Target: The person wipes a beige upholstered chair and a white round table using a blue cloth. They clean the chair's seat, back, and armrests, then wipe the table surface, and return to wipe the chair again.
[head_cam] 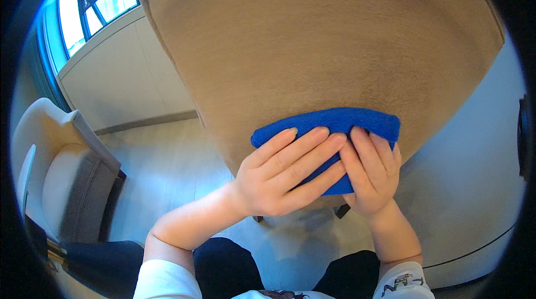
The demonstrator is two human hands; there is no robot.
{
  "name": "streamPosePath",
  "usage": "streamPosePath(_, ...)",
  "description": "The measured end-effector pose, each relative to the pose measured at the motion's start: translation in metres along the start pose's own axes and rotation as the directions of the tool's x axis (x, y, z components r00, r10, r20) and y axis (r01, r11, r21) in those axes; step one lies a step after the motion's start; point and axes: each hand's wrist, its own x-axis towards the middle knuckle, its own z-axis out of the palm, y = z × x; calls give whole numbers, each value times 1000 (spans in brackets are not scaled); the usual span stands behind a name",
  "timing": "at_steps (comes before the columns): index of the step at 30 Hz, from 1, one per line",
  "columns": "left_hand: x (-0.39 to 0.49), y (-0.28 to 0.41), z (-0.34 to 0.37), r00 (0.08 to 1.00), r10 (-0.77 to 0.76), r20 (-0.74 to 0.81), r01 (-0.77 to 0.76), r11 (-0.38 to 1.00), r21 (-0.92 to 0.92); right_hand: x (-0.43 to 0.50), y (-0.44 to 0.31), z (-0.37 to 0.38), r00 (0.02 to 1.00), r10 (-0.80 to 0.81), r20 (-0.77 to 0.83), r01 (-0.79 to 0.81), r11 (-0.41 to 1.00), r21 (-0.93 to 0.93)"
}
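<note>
A blue cloth (347, 117), apparently towelling, is folded or rolled into a thick band along its far side. It lies at the near end of a brown fabric-covered surface (318, 43) with a seamed edge. Over the left part of the cloth spreads my left hand (289, 173), its fingertips on the thick band and its thumb hidden. My right hand (374, 169) grips the right end, fingers bent over the band. Where the fingertips meet, the two hands nearly touch. A flat flap of the cloth shows between and below them.
On the left stands a pale upholstered armchair (79, 173) on the light floor (167, 173). Behind it are a low wall panel (121, 73) and a window (111, 1). A smooth pale curved surface (456, 198) borders the right side. Dark legs (341, 211) show under the brown surface.
</note>
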Motion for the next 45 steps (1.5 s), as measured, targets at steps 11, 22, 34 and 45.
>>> streamPosePath(11, -3, -5, -7, 993, -89, -77, 85, 995, -59, 20, -16, -4, 999, 38, 12, -37, 999, -34)
streamPosePath(22, 121, 50, -1, 999, -21, 47, 27, 988, -151, -7, 29, -71, 897, 377, -231, -376, 925, 49)
streamPosePath(34, 244, -29, -51, 951, 96, 295, 43, 901, -432, 106, 39, -83, 538, 819, -197, -785, 573, 237)
streamPosePath(45, 311, -47, -74, 856, -225, 466, 497, 609, -618, 207, 98, -169, 645, 724, 243, -709, 686, -161)
